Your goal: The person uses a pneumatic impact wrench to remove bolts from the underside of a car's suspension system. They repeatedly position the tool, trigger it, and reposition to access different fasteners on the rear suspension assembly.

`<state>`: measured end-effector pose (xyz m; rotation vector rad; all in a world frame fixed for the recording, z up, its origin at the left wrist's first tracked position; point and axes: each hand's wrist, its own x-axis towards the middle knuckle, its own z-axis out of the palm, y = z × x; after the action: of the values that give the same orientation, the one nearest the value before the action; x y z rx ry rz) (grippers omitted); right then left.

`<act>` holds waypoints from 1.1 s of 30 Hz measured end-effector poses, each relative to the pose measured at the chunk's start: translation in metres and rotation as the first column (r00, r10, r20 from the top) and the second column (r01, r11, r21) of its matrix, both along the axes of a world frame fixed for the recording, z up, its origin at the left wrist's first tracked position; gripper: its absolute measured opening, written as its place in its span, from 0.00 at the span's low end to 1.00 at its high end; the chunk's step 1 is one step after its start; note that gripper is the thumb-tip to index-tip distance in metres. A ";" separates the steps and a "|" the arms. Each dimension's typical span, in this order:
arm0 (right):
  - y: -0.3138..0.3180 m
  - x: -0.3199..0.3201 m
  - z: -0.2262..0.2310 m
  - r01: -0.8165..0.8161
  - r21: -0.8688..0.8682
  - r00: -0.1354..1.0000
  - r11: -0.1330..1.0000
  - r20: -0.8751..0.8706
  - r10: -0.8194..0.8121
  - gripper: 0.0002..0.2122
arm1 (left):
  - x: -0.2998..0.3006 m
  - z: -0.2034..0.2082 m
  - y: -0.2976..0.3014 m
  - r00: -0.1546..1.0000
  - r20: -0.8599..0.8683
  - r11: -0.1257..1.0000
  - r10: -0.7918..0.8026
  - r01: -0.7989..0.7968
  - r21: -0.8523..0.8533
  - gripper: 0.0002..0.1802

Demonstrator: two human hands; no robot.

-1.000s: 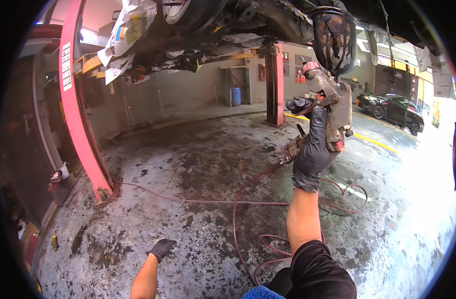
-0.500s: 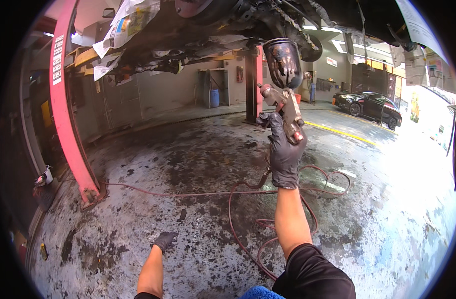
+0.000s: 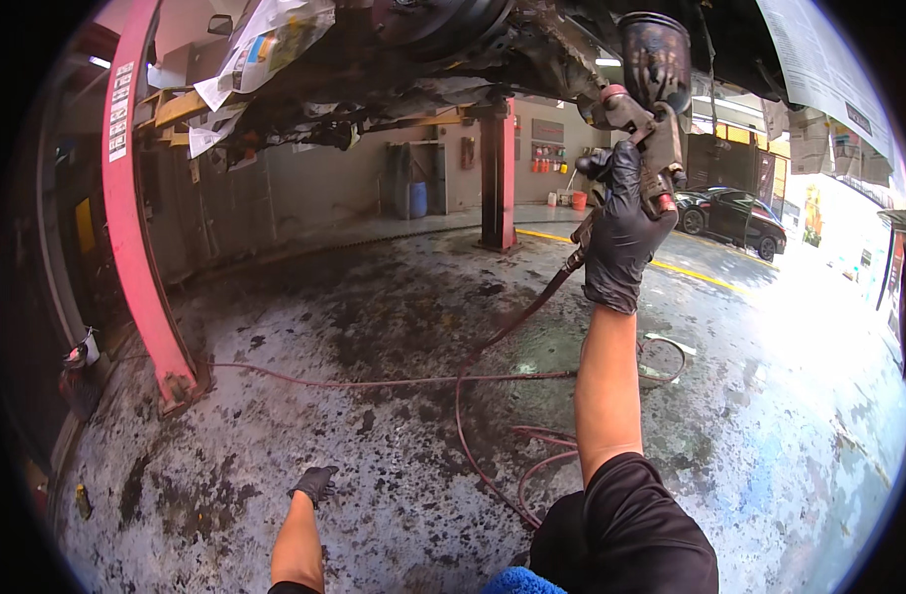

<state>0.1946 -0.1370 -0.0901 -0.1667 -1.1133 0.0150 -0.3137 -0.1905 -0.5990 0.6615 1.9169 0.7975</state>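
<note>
**Spray gun raised under a lifted car**

The right hand (image 3: 623, 233), in a black glove, is closed around the grip of a spray gun (image 3: 643, 148) held up at about one o'clock in the head view, arm stretched upward. The gun's dark cup (image 3: 655, 57) sits on top, close beneath the underside of the raised car (image 3: 493, 40) that fills the twelve o'clock edge. A reddish air hose (image 3: 473, 376) drops from the bottom of the gun, runs down toward the centre and loops over the stained concrete floor (image 3: 354, 327) toward five o'clock.

The left hand (image 3: 314, 484), also in a black glove, is at about seven o'clock, low down, fingers loosely spread and pressed flat on the floor; it has hold of nothing.

A red lift post (image 3: 136, 228) stands at nine o'clock, a second red post (image 3: 497, 173) near twelve. Sheets of newspaper (image 3: 265, 45) are taped to the car at eleven o'clock, more paper (image 3: 819, 69) at two. A dark parked car (image 3: 732, 220) sits at two o'clock beyond the gun.
</note>
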 end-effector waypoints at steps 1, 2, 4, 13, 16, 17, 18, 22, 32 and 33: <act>-0.001 -0.003 -0.001 0.015 0.046 0.999 0.999 -0.034 -0.014 0.16 | 0.001 0.001 -0.004 1.000 -0.013 1.000 0.012 -0.012 -0.006 0.32; -0.002 -0.006 -0.001 0.161 0.085 0.987 0.983 -0.015 -0.160 0.17 | 0.002 0.003 -0.007 1.000 0.001 1.000 0.011 -0.011 0.000 0.32; -0.005 -0.012 -0.002 0.229 0.129 0.973 0.965 -0.014 -0.229 0.18 | 0.003 0.004 -0.012 1.000 -0.001 1.000 0.023 -0.023 -0.006 0.32; 0.006 -0.073 -0.044 -0.298 0.025 0.945 0.954 -0.129 0.299 0.13 | -0.001 -0.002 -0.017 1.000 0.009 1.000 -0.004 0.004 0.008 0.31; 0.014 -0.089 -0.059 -0.316 -0.001 0.942 0.949 -0.122 0.314 0.12 | -0.003 -0.004 -0.019 1.000 0.014 1.000 0.002 -0.002 -0.004 0.31; 0.015 -0.092 -0.064 -0.298 -0.019 0.950 0.954 -0.101 0.295 0.12 | -0.004 -0.004 -0.018 1.000 0.014 1.000 0.005 -0.005 -0.009 0.31; 0.016 -0.096 -0.068 -0.281 -0.039 0.957 0.959 -0.085 0.277 0.11 | -0.004 -0.005 -0.019 1.000 0.005 1.000 0.011 -0.011 -0.025 0.32; 0.020 -0.106 -0.085 -0.199 -0.063 0.979 0.978 -0.052 0.196 0.13 | -0.005 -0.007 -0.022 1.000 -0.012 1.000 -0.003 0.003 -0.004 0.32; 0.048 -0.109 -0.098 -0.173 -0.049 0.985 0.984 -0.029 0.171 0.18 | -0.013 -0.016 -0.019 0.998 -0.055 0.999 -0.028 0.026 -0.035 0.31; 0.048 -0.108 -0.098 -0.260 -0.048 0.965 0.964 -0.037 0.258 0.17 | -0.013 -0.017 -0.018 0.998 -0.061 0.998 -0.012 0.009 -0.055 0.30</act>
<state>0.0871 -0.0891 -0.1880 -0.0665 -1.0987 0.2800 -0.3272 -0.2086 -0.6161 0.6693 1.9818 0.7231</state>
